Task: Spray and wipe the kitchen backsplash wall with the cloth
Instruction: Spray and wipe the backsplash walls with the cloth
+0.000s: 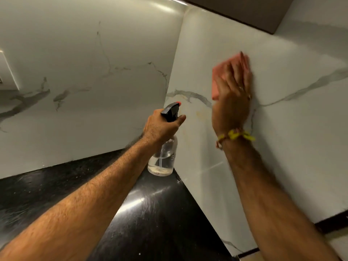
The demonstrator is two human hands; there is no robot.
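Across the glossy white marble-veined backsplash wall [282,129], wiping is under way on the panel right of the corner. Below that wall runs the polished black stone surface [160,213], bare where it shows. Right hand [232,95] lies flat with fingers straight, pressing the folded pink cloth [216,80] against the wall, high above the surface; the blur suggests a scrubbing stroke. Left hand [162,127] curls round the neck of the clear plastic spray bottle with black trigger head [163,147], nozzle aimed at the wall's corner, likely kept ready for another squirt. Faint yellowish staining [199,115] sits on the wall just left of the cloth, probably the next target.
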